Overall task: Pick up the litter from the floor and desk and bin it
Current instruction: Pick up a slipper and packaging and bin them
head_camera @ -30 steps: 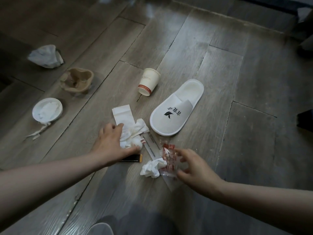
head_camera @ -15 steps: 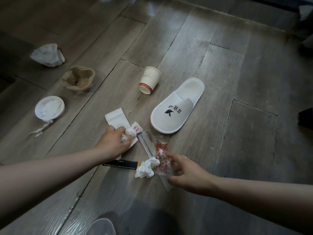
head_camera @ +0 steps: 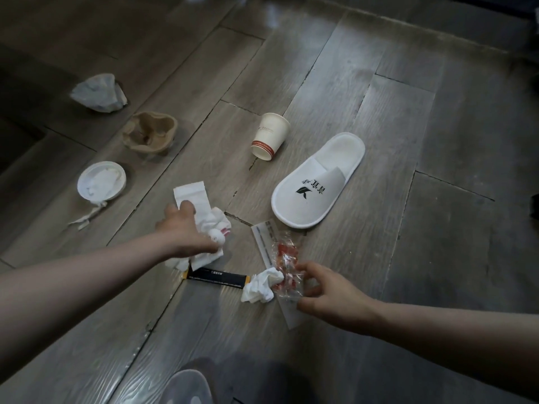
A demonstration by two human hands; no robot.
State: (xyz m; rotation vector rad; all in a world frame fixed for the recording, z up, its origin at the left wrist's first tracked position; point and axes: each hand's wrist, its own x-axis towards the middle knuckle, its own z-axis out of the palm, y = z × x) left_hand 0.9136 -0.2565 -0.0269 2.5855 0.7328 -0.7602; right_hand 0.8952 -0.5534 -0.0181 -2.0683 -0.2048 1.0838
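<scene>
Litter dots the floor point(head_camera: 437, 135): a shallow white lid point(head_camera: 85, 177) holds crumpled tissue point(head_camera: 102, 185), and the left hand point(head_camera: 182, 232) clutches bunched white wrappers point(head_camera: 205, 217). Farther right a paper cup point(head_camera: 269, 135) lies on its side, and the right hand point(head_camera: 329, 293) pinches a clear red-printed wrapper point(head_camera: 287, 265) beside a tissue ball point(head_camera: 262, 286).

Left hand point(head_camera: 186, 232), right hand point(head_camera: 331, 294): curled grip.

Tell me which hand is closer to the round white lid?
Left. The left hand, holding white paper, is just right of the round white lid; the right hand is farther right, at the red wrapper.
</scene>
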